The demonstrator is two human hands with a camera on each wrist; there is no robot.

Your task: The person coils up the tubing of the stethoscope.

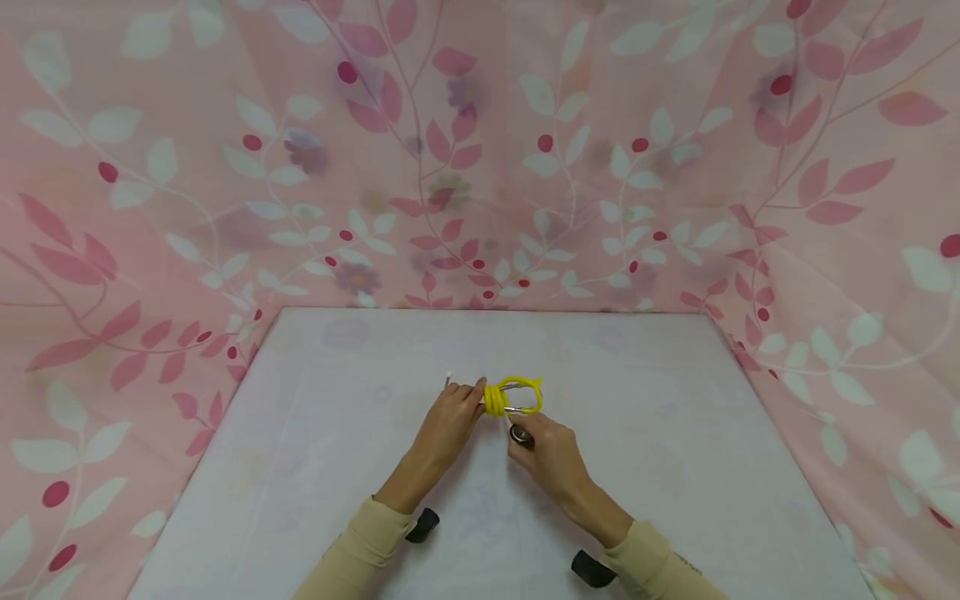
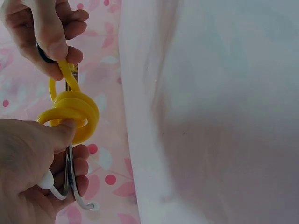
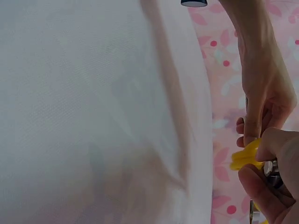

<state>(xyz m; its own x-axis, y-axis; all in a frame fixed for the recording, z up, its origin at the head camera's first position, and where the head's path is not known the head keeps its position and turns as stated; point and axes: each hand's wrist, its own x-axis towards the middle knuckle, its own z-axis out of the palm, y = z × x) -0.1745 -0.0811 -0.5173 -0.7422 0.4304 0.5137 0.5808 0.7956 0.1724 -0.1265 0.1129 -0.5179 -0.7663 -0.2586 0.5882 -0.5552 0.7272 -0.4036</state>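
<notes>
A stethoscope has its yellow tubing coiled in several turns around its metal ear tubes. My left hand grips those tubes, its thumb pressed against the coil. White ear tips stick out on that hand's side. On the other side of the coil, my right hand pinches the tubing close to the round chest piece, which sits within its curled fingers. A loop of tubing extends past the coil to the right, around the metal ends. Both hands hold the stethoscope above the white table.
The white-covered table spreads beneath both hands. Pink floral cloth hangs behind it and along both sides. A black wrist camera is by the left sleeve, and another black camera by the right sleeve.
</notes>
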